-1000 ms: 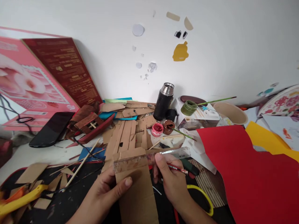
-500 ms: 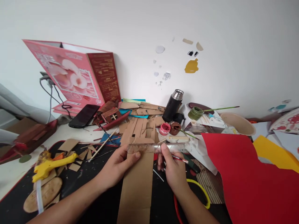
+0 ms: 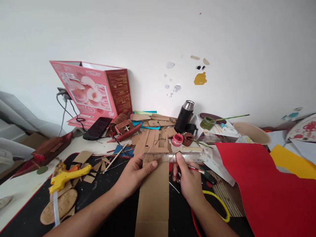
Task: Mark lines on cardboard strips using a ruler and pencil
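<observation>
A clear ruler (image 3: 161, 157) lies crosswise over the upper part of a long brown cardboard strip (image 3: 153, 200). My left hand (image 3: 133, 174) is closed on the ruler's left end and the strip's left edge, thumb on top. Beyond the strip's right edge, my right hand (image 3: 191, 184) pinches the ruler with its thumb on the upper face. A thin red-and-dark pencil or pen (image 3: 196, 169) also sticks out from that hand; its tip is hidden. Yellow-and-red scissor-like handles (image 3: 226, 207) show beside the right forearm.
At left, a yellow glue gun (image 3: 65, 177) lies among cardboard scraps. Behind the hands are cardboard pieces (image 3: 150, 136), a red model boat (image 3: 124, 130), an open pink paint jar (image 3: 177, 140) and a black flask (image 3: 184, 117). Red paper (image 3: 266, 187) covers the right side.
The camera view has turned slightly left and up, so the scene sits further right in the picture. Both hands keep nearly the same hold on the ruler.
</observation>
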Demonstrator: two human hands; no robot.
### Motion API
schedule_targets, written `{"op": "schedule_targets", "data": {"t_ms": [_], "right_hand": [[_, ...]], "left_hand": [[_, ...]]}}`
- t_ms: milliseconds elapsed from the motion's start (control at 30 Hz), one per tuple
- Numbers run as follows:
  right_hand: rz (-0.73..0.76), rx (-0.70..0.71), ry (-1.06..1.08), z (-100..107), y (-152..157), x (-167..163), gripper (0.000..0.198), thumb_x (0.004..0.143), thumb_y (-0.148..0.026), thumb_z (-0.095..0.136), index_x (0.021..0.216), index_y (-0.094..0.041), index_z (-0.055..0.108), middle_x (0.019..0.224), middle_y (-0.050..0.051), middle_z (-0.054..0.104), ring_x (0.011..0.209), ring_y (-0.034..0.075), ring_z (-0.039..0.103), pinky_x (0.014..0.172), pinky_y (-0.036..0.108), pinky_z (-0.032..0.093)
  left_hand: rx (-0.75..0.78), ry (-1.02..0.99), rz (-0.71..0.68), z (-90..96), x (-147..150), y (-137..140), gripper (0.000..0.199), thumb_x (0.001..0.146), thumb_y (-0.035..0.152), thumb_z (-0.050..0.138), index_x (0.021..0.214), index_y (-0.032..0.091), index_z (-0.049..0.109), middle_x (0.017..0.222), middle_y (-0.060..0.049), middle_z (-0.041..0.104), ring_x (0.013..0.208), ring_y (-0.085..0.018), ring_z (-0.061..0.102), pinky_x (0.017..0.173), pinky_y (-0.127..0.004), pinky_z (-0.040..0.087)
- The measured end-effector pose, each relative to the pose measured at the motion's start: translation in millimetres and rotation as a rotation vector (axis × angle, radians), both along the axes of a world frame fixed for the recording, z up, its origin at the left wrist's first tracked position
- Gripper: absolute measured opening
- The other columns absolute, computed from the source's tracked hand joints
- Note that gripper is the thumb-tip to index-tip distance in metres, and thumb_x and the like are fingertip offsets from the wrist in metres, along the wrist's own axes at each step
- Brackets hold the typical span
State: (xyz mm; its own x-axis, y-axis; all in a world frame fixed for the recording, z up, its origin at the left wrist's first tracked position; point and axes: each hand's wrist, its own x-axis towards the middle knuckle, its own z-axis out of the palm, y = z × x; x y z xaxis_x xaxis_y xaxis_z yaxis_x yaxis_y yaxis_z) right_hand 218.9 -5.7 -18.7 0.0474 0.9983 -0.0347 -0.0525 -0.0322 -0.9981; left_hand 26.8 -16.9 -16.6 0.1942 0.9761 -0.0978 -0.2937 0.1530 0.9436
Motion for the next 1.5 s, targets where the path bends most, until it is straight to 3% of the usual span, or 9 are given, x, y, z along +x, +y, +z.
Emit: {"op": "schedule_targets", "data": {"t_ms": [300, 433, 700, 1000, 1133, 1500], "right_hand": [[-0.068, 0.001, 0.087, -2.8, -2.2, -7.1, 0.080, 0.075, -0.094, 0.081, 0.050, -0.022, 0.058, 0.045, 0.000, 0.052, 0.038, 0.013, 0.050, 0.041, 0.025, 0.036], [-0.048, 0.011, 0.063, -2.2, -2.1, -6.2, 0.080, 0.079, -0.093, 0.079, 0.047, -0.023, 0.056, 0.043, 0.000, 0.050, 0.040, 0.013, 0.051, 0.042, 0.026, 0.042], [-0.032, 0.016, 0.056, -7.8, -1.8, -6.5, 0.081, 0.081, -0.092, 0.077, 0.046, -0.023, 0.056, 0.042, -0.001, 0.050, 0.038, 0.013, 0.050, 0.042, 0.026, 0.040], [-0.065, 0.010, 0.120, -4.2, -1.3, -8.6, 0.075, 0.074, -0.090, 0.086, 0.054, -0.021, 0.062, 0.044, -0.003, 0.052, 0.036, 0.011, 0.049, 0.038, 0.023, 0.038], [-0.051, 0.015, 0.113, -4.1, -0.5, -8.7, 0.079, 0.076, -0.091, 0.084, 0.048, -0.022, 0.056, 0.043, -0.002, 0.051, 0.037, 0.011, 0.049, 0.040, 0.023, 0.041], [-0.046, 0.028, 0.119, -3.7, -1.4, -8.9, 0.078, 0.075, -0.094, 0.082, 0.056, -0.021, 0.060, 0.043, -0.003, 0.052, 0.036, 0.011, 0.048, 0.038, 0.022, 0.039]], "left_hand": [[0.032, -0.031, 0.037, -5.8, 2.3, -1.5, 0.056, 0.080, 0.066, 0.095, 0.109, 0.021, 0.081, 0.109, -0.010, 0.087, 0.093, -0.029, 0.082, 0.090, -0.041, 0.065], [0.038, -0.042, 0.043, -5.4, 4.7, -2.7, 0.061, 0.079, 0.065, 0.096, 0.119, 0.022, 0.080, 0.114, -0.011, 0.086, 0.098, -0.031, 0.082, 0.094, -0.045, 0.066], [0.052, -0.055, 0.076, -7.4, 4.1, -0.2, 0.065, 0.081, 0.070, 0.093, 0.122, 0.020, 0.080, 0.122, -0.014, 0.085, 0.107, -0.034, 0.082, 0.097, -0.046, 0.065], [0.077, -0.047, 0.088, -9.6, 5.4, -1.1, 0.063, 0.083, 0.070, 0.091, 0.119, 0.020, 0.080, 0.118, -0.013, 0.086, 0.103, -0.032, 0.082, 0.093, -0.043, 0.066], [0.081, -0.034, 0.083, -9.5, 6.9, -2.1, 0.063, 0.083, 0.071, 0.091, 0.117, 0.020, 0.080, 0.117, -0.013, 0.086, 0.102, -0.031, 0.082, 0.093, -0.042, 0.065], [0.098, 0.007, 0.087, -7.1, 7.3, -2.3, 0.062, 0.082, 0.074, 0.090, 0.113, 0.021, 0.082, 0.106, -0.010, 0.086, 0.091, -0.026, 0.080, 0.088, -0.038, 0.065]]}}
